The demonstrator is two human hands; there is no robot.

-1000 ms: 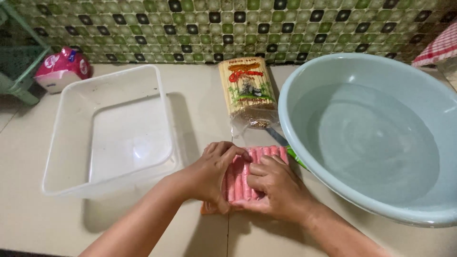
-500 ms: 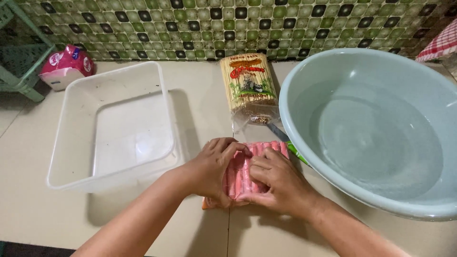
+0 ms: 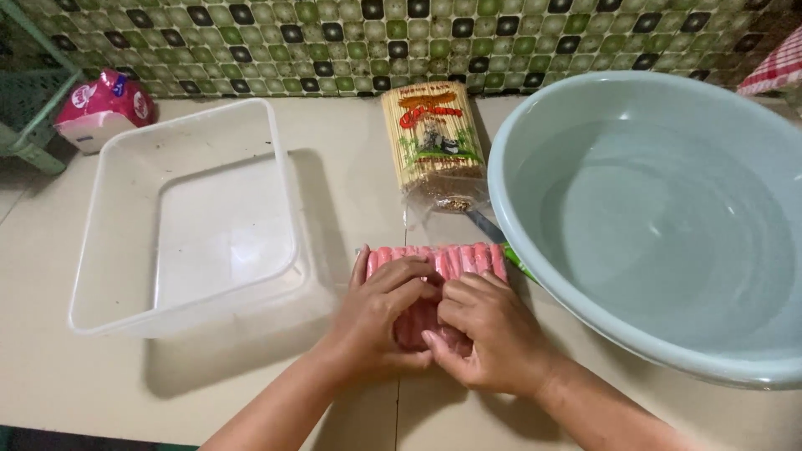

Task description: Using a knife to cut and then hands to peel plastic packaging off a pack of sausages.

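At the far left edge a green crate sits beside a pink pouch against the tiled wall. Right of these I see a clear plastic tub, nothing in it, on the pale counter. Near the middle, my left hand lies on the pink sausage pack, fingers curled down over its left half and pressing it to the counter. My right hand is just beside it, touching it, fingertips pinched on the wrap at the pack's middle; both hands are closed on the pack, not lifting it. The pack lies flat, its far end showing a row of pink sticks, its right corner close to the basin. Beyond it stands a bag of wooden skewers, and a green-handled blade pokes out between pack and basin. On the right is a large pale-blue basin with water in it.

To work the wrap well, I judge the left hand should hold the pack steady while the right pulls the film in a small, firm pinch, away from the basin rim so nothing slides into the water, and clear of the blade.
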